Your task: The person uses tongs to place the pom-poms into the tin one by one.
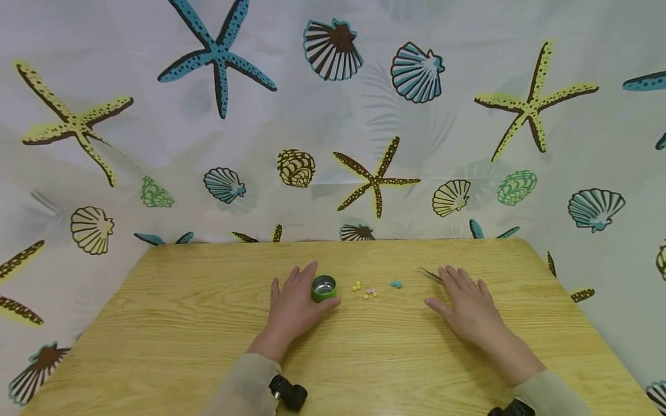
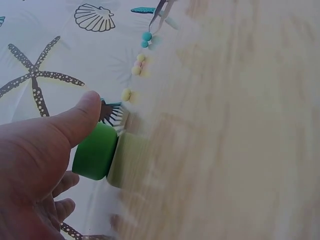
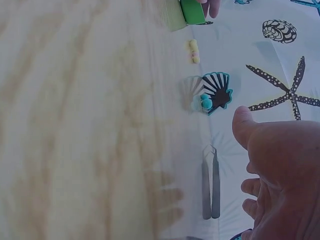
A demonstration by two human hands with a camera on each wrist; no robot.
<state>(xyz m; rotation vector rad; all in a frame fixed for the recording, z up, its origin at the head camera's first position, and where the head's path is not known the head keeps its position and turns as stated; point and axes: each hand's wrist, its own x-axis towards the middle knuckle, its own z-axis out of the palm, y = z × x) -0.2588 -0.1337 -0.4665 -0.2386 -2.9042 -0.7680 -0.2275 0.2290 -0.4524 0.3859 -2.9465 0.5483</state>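
Note:
A small round green cup [image 1: 324,286] with a shiny metal inside stands upright on the wooden table. My left hand [image 1: 295,305] lies around its left and near sides, fingers extended and thumb stretched past the near rim. In the left wrist view, the green side of the cup [image 2: 95,152] shows between thumb and fingers. My right hand [image 1: 472,307] is spread low over the table at the right, holding nothing. Just beyond its fingers lie metal tweezers [image 1: 429,273], partly hidden in the head view; the right wrist view shows them [image 3: 215,187] whole, with their tips apart.
Between the hands lie small beads: yellow beads [image 1: 356,286] nearest the cup, a mixed pink and yellow cluster [image 1: 370,292], and blue beads [image 1: 397,284] farther right. A white cloth [image 1: 322,127] printed with shells and starfish hangs behind the table's far edge.

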